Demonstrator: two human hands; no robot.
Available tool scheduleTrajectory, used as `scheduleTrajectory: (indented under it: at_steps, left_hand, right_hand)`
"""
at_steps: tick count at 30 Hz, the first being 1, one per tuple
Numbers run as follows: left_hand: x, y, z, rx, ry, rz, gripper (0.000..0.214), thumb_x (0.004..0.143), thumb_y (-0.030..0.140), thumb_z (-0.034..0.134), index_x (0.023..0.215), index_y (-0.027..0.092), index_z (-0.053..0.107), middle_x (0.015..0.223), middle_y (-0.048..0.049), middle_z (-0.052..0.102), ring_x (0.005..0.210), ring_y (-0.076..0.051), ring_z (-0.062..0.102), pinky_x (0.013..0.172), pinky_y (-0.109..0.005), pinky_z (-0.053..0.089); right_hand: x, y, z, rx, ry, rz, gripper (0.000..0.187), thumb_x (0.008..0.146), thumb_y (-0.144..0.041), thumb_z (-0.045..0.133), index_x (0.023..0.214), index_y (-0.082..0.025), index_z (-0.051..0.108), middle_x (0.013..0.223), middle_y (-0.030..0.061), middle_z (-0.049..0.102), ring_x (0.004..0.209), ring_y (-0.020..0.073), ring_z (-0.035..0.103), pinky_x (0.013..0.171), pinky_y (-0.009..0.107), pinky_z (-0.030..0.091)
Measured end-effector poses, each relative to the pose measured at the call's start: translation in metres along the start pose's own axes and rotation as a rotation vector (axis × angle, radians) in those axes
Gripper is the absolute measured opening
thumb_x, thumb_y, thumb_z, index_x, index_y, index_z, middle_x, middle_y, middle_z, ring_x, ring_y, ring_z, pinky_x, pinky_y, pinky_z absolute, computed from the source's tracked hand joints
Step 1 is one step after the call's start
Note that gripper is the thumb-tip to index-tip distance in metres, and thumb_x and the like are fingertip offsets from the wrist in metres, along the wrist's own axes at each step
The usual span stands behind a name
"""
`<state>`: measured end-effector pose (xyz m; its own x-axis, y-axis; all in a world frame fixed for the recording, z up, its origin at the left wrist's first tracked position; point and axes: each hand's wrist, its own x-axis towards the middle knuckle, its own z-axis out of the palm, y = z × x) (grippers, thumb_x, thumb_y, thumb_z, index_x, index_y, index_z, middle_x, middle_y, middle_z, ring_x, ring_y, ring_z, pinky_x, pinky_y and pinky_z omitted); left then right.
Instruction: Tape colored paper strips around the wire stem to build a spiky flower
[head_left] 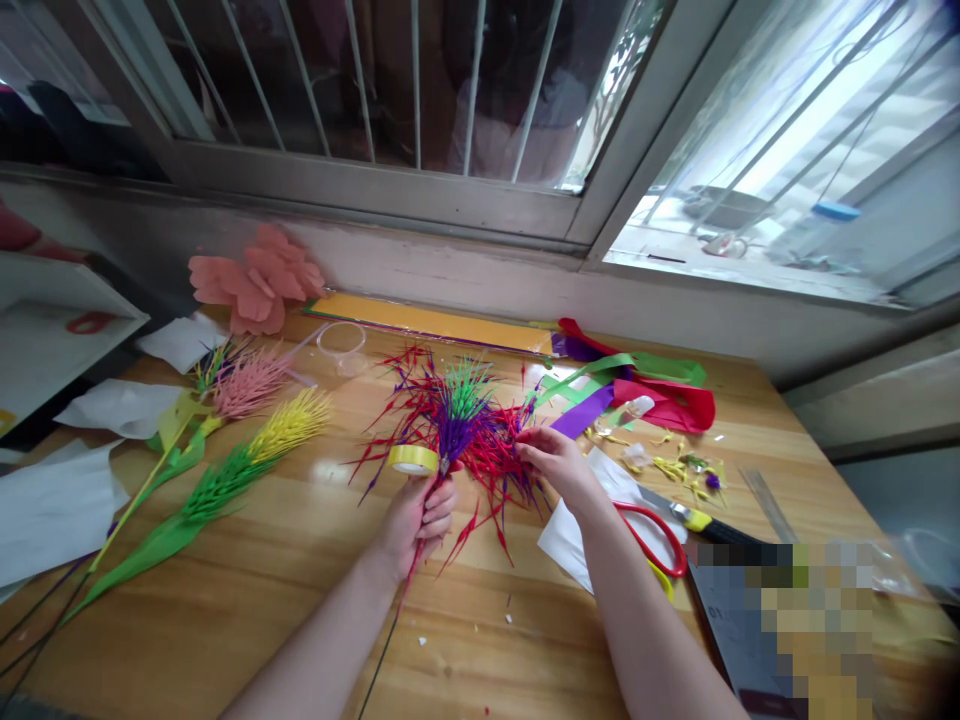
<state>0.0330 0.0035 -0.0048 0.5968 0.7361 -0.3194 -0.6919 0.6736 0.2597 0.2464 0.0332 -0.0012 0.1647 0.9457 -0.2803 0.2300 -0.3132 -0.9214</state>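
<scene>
My left hand (pixel 424 520) is wrapped round the thin stem of a paper wheat ear (pixel 461 410), green at the tip and purple below. A red strip winds down the stem, and its dark wire end points toward me. Against the top of that hand sits a roll of yellow tape (pixel 413 459). My right hand (pixel 551 458) has its fingertips pinched together at the right side of a pile of red and purple twisted paper pieces (pixel 495 450). What is between those fingertips is too small to make out. The pile spreads on the table behind and around the wheat ear.
Finished paper wheat ears, one green and yellow (pixel 232 475), one pink (pixel 251 383), lie left. Red-handled scissors (pixel 660 540), a utility knife (pixel 701 518) and a partly blurred device (pixel 739 620) lie right. Colored paper strips (pixel 664 400) and yellow sheets (pixel 442 322) lie toward the window.
</scene>
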Motion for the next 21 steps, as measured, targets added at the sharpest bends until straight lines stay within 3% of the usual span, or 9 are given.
scheduleTrajectory:
  at_steps: [6,11,16,21]
  left_hand:
    - [0.001,-0.004,0.0,0.039,0.009,0.014,0.024,0.071,0.026,0.069,0.08,0.01,0.054,0.049,0.0087,0.033,0.035,0.0,0.022,0.027,-0.007,0.017]
    - [0.001,-0.004,0.002,0.083,0.029,0.012,0.026,0.069,0.029,0.07,0.072,0.013,0.05,0.051,0.0085,0.032,0.036,0.0,0.021,0.026,-0.006,0.016]
    - [0.0,-0.001,0.004,0.109,0.034,-0.023,0.033,0.071,0.032,0.067,0.061,0.015,0.041,0.05,0.0087,0.03,0.034,0.0,0.016,0.025,-0.007,0.013]
    - [0.0,0.0,0.005,0.171,0.017,-0.084,0.039,0.073,0.038,0.063,0.056,0.015,0.036,0.047,0.0088,0.028,0.033,0.0,0.012,0.024,-0.008,0.011]
  right_hand:
    - [-0.025,-0.026,0.003,0.245,-0.106,0.046,0.032,0.059,-0.038,0.07,0.081,-0.018,0.06,0.071,0.0001,0.06,0.053,0.0085,0.05,0.046,0.021,0.038]
    - [-0.047,-0.047,0.028,0.354,-0.2,0.033,0.029,0.059,-0.037,0.073,0.075,-0.018,0.058,0.065,-0.0028,0.057,0.05,0.0068,0.047,0.046,0.02,0.037]
    - [-0.051,-0.059,0.051,0.236,-0.193,-0.077,0.023,0.065,-0.037,0.067,0.074,-0.018,0.058,0.066,-0.0012,0.059,0.052,0.0083,0.048,0.048,0.021,0.036]
    - [-0.048,-0.058,0.061,0.127,-0.144,-0.152,0.014,0.068,-0.03,0.062,0.075,-0.018,0.06,0.072,0.0005,0.062,0.066,0.0129,0.055,0.062,0.025,0.043]
